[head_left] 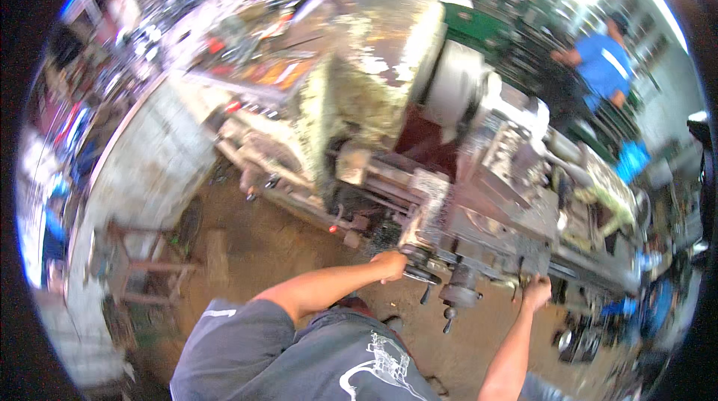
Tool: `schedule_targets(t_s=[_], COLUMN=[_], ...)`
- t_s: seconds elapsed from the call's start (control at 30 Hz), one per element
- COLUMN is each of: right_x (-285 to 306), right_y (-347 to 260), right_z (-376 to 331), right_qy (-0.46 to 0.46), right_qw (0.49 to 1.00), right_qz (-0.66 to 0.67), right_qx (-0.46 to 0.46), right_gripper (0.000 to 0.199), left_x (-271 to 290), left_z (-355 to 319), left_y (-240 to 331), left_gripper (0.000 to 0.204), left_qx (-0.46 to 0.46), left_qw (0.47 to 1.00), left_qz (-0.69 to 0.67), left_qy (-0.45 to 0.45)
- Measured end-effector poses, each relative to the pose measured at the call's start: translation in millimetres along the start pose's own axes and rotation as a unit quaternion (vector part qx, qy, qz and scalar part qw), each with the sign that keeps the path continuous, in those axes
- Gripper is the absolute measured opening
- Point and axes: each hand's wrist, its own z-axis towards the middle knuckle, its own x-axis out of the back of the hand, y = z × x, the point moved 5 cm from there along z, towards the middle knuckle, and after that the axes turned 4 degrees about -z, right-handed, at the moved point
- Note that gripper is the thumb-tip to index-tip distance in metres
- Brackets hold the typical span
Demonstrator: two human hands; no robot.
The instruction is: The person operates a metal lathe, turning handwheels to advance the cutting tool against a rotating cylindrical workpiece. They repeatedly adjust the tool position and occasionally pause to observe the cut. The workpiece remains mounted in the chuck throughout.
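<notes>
A large metal lathe [508, 214] stands in front of me. My left hand [390, 265] is closed at the left edge of a dark handwheel [423, 272] on the front of its carriage. My right hand [537, 292] is curled at the carriage's right side, below the slide; what its fingers hold is hidden and blurred. Between the two hands a round dial [460, 287] juts toward me, and a ball-ended crank handle [449, 316] hangs under it. Beyond it sits the tool post area [516, 158], next to the big round chuck [455, 79].
Tools lie on a tray [262, 72] atop the worn headstock [374, 50]. A lever with a red knob [333, 228] sticks out at the left. A metal frame stand [153, 266] is on the floor. A person in blue [602, 65] stands at another machine, far right.
</notes>
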Motion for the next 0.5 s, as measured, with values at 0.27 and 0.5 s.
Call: schedule_targets(t_s=[0.27,0.5], right_x=[-11.6,-11.7], right_y=[10.7,12.8], right_z=[6.2,11.8], right_qy=[-0.033,-0.065], right_qw=[0.991,0.985], right_qz=[-0.120,-0.148], right_qx=[0.058,0.059], right_gripper=[0.036,0.038], left_x=[-30.3,-59.9], left_z=[58.8,113.8], left_y=[-9.9,-14.4], left_gripper=[0.016,0.035], left_qx=[0.030,0.162], left_qw=[0.993,0.978], left_qz=[0.044,0.074], left_qy=[-0.102,-0.104])
